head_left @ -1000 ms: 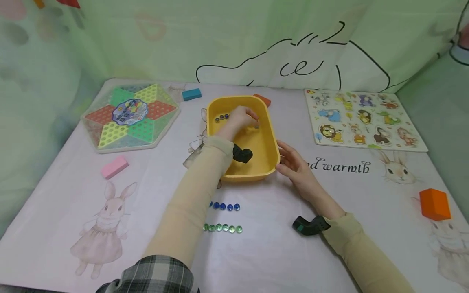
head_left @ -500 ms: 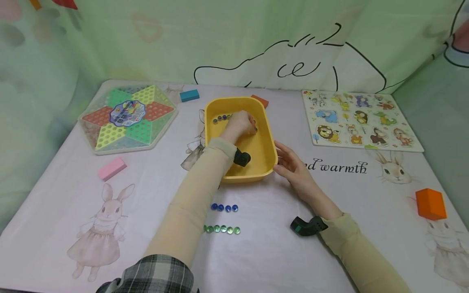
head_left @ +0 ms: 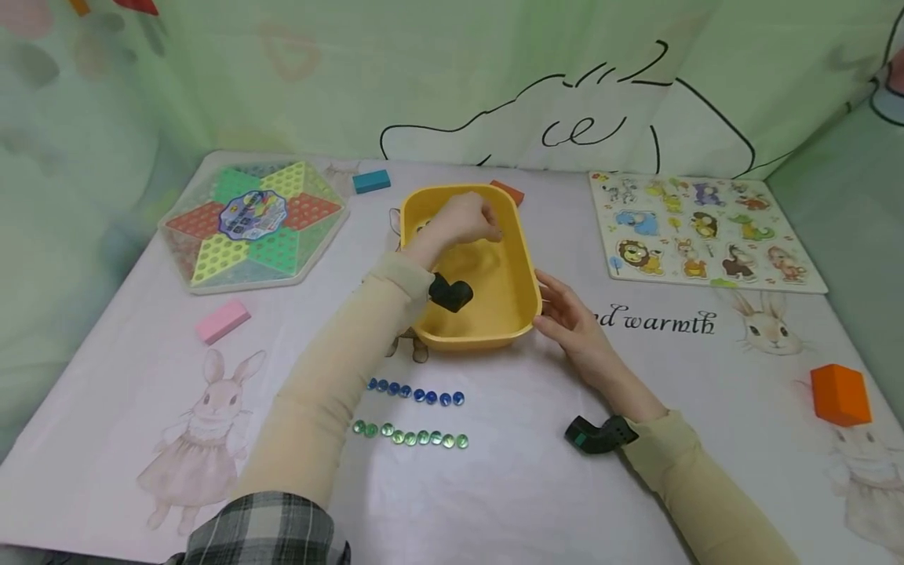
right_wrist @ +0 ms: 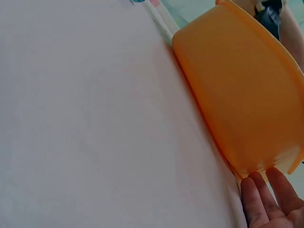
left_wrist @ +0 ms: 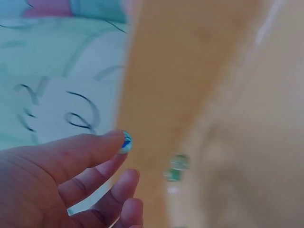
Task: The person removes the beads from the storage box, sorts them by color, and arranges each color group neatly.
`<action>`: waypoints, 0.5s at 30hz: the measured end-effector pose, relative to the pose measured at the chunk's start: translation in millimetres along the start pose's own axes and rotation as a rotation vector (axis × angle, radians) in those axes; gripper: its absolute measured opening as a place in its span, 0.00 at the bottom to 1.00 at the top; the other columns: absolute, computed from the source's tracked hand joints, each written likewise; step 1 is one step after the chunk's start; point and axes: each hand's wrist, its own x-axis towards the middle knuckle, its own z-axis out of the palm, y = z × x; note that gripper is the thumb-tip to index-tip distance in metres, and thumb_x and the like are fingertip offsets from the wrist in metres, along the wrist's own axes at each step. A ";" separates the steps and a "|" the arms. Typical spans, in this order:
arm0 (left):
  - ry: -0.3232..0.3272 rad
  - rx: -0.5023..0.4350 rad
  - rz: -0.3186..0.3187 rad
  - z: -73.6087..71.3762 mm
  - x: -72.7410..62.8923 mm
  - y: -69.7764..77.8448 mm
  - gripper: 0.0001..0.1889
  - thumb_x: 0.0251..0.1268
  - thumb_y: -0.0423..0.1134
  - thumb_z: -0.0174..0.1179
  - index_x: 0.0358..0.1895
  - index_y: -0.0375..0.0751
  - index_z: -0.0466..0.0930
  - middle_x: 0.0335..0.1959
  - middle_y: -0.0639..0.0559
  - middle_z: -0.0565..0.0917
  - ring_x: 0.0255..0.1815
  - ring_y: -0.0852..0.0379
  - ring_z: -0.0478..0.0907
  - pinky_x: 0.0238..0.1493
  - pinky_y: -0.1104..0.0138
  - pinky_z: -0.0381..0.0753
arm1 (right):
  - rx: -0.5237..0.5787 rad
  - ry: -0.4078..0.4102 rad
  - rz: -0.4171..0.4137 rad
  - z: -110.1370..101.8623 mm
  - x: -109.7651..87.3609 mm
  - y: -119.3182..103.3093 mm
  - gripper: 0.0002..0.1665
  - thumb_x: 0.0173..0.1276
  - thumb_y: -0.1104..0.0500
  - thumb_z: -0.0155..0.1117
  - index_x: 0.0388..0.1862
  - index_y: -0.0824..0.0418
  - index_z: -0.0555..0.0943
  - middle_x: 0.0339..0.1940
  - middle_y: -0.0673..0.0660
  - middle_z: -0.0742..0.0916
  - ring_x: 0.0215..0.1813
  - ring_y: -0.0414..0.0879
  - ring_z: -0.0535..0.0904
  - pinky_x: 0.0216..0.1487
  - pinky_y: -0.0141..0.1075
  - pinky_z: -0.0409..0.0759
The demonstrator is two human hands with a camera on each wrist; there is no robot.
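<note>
My left hand (head_left: 466,220) is above the far part of a yellow plastic bin (head_left: 487,314). Between thumb and forefinger it pinches a clear marble with a blue swirl (left_wrist: 126,141), while the other fingers curl loosely. Two greenish marbles (left_wrist: 179,162) lie inside the bin in the left wrist view, somewhat blurred. A few more, by the bin's far left wall, are mostly covered by the hand in the head view. My right hand (head_left: 575,333) rests its fingertips against the bin's outer right wall, fingers nearly straight (right_wrist: 278,190).
Nearer me on the tablecloth lie a row of blue marbles (head_left: 420,395) and a row of green marbles (head_left: 411,438). Around them are a Chinese checkers board (head_left: 254,227), an animal puzzle board (head_left: 699,227), and pink (head_left: 223,322), blue (head_left: 371,181) and orange blocks (head_left: 840,395).
My left hand has lifted from the bin's floor with a marble, and its forearm has swung left, uncovering more of both marble rows. The right hand stays at the bin.
</note>
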 end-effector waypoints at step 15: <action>-0.052 -0.135 0.148 -16.1 -87.0 -10.7 0.09 0.59 0.41 0.62 0.40 0.43 0.77 0.34 0.51 0.77 0.37 0.55 0.70 0.39 0.70 0.69 | -0.012 0.005 0.002 -0.8 1.9 -0.4 0.36 0.69 0.61 0.54 0.72 0.50 0.54 0.69 0.64 0.64 0.60 0.39 0.69 0.56 0.22 0.68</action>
